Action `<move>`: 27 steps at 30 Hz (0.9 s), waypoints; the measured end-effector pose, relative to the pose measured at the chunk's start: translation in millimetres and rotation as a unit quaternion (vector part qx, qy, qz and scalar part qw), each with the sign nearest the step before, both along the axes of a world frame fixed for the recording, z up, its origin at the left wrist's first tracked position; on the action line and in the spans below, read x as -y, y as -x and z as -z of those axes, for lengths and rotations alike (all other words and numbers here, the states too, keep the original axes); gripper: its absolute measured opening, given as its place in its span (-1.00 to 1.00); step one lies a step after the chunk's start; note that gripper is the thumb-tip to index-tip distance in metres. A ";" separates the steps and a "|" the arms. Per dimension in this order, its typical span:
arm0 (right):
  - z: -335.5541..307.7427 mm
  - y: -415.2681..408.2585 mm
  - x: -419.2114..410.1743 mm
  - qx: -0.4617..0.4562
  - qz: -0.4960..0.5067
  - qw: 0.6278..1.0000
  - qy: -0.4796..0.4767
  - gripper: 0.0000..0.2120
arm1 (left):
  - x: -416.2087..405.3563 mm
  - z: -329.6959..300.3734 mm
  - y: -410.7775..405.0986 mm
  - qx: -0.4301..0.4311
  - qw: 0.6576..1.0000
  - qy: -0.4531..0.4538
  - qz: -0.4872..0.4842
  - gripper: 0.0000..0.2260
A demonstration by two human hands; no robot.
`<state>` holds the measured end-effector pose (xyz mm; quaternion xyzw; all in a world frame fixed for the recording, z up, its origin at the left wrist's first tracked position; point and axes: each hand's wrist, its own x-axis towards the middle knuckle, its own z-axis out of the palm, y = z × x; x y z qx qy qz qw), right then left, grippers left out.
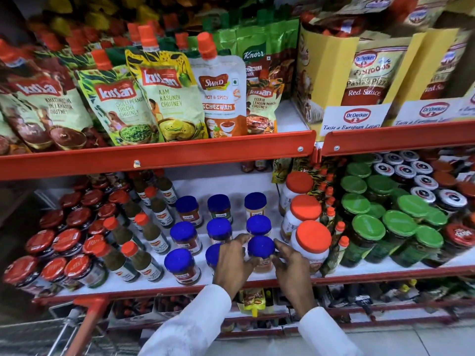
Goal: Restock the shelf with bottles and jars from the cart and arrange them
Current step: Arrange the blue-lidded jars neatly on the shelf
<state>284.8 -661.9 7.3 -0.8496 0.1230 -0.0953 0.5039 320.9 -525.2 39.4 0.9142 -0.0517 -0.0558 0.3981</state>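
A blue-capped jar [261, 247] stands at the front of the right-hand column of blue-lidded jars on the white middle shelf [180, 281]. My left hand [235, 263] and my right hand [290, 268] both grip it, one on each side. Two more such jars [258, 225] stand in line behind it. My left hand partly hides the neighbouring front jar [212, 254] of the middle column. Another column of blue-lidded jars [179, 260] stands further left.
Orange-lidded white jars [313, 237] stand just right of my right hand. Green-lidded jars [368, 227] fill the right side. Orange-capped sauce bottles [144, 260] and red-lidded jars [77, 265] stand left. The cart's orange handle [88, 322] is at lower left. Pouches fill the upper shelf [154, 155].
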 end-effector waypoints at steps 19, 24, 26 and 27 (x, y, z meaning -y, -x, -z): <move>0.0 11.0 2.2 0.003 0.005 1.000 0.010 -0.61 | 1.8 12.4 4.6 0.013 1.000 -0.018 0.020 -0.63; 2.0 9.9 2.5 -0.001 0.006 1.000 0.006 -0.60 | 0.5 11.1 5.9 0.017 0.999 -0.017 0.031 -0.71; 1.7 11.3 1.9 0.003 0.004 1.000 0.003 -0.60 | 0.5 9.3 7.6 0.022 0.999 -0.019 0.033 -0.71; 0.6 12.4 2.0 0.001 0.004 1.000 0.003 -0.60 | 0.7 7.9 8.3 0.020 0.999 -0.022 0.032 -0.70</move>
